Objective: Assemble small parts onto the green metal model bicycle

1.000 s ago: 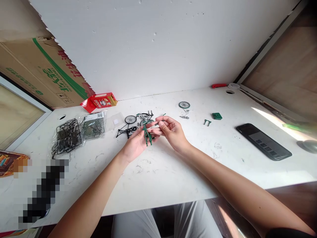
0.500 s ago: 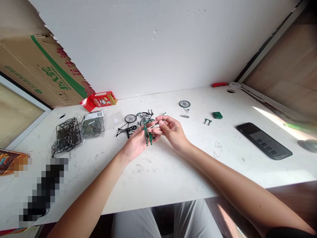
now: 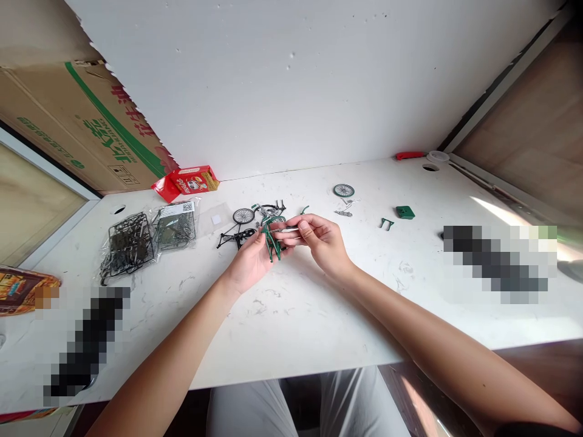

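Fingers closed, my left hand (image 3: pixel 248 262) holds a green toy bicycle frame (image 3: pixel 272 246) above the table. My right hand (image 3: pixel 328 246) is closed in a pinch around a small screwdriver (image 3: pixel 291 228), a thin dark tool with a slim shaft pointing left at the top of the frame. The tool's far end is partly hidden by my fingers. Just behind my hands lie black bicycle parts (image 3: pixel 237 237), a spoked wheel (image 3: pixel 243 216) and other small pieces that partly overlap.
Bagged black part sprues (image 3: pixel 130 240) and a red box (image 3: pixel 194 180) lie at left. Farther right are a green wheel (image 3: pixel 344 190), a silver part (image 3: pixel 344 213), a green bracket (image 3: pixel 387 224) and a green block (image 3: pixel 405 212). A red-handled tool (image 3: pixel 410 155) rests near the back wall.
The view has shifted slightly, moving the table items a little to the right. The screwdriver lies flatter across the top of the green frame; both hands keep their grips.
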A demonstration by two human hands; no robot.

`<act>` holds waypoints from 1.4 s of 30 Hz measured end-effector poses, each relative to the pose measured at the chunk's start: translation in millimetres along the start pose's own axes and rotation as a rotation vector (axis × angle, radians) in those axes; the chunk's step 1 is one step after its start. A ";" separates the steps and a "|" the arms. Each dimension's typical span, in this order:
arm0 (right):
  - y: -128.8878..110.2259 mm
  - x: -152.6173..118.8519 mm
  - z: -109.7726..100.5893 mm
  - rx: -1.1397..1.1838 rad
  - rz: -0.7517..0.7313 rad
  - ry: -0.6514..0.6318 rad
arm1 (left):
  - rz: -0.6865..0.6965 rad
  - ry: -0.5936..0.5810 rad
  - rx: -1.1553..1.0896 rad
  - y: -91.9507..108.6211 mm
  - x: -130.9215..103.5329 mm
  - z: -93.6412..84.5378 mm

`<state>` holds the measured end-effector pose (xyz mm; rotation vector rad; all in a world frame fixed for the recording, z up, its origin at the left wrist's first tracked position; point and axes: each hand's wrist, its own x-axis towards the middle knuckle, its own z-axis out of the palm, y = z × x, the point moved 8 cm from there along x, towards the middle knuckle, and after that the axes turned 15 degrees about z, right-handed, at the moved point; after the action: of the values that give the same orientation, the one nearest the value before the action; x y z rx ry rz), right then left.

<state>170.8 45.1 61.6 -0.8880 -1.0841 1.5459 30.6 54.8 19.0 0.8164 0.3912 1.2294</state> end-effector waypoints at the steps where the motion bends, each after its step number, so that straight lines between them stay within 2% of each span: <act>1: 0.2 -0.3 0.4 -0.014 -0.002 0.000 | 0.003 0.001 0.003 0.1 0.2 -1.1; 6: 3.5 0.5 -1.5 -0.038 -0.001 0.025 | -0.010 -0.013 0.048 -3.4 -0.1 -5.6; 12: 6.4 2.3 -6.2 0.089 0.041 0.052 | 0.010 -0.072 0.054 -1.8 -0.9 3.1; 20: 10.0 5.2 -27.8 0.061 0.057 0.216 | -0.015 0.000 0.058 -2.9 -2.2 0.0; 27: 3.4 2.5 -29.8 0.001 0.013 0.282 | -0.012 0.005 0.058 -5.5 -3.8 0.1; 36: 1.2 1.1 -28.8 -0.029 0.007 0.280 | -0.007 -0.013 0.053 -8.7 -4.8 1.3; 42: -4.0 1.3 -27.1 -0.063 -0.065 0.250 | -0.008 0.002 0.076 -9.9 -6.0 -0.7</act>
<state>196.7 52.3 56.4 -1.0481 -0.9752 1.3135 34.9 48.4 10.4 0.8776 0.4442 1.2143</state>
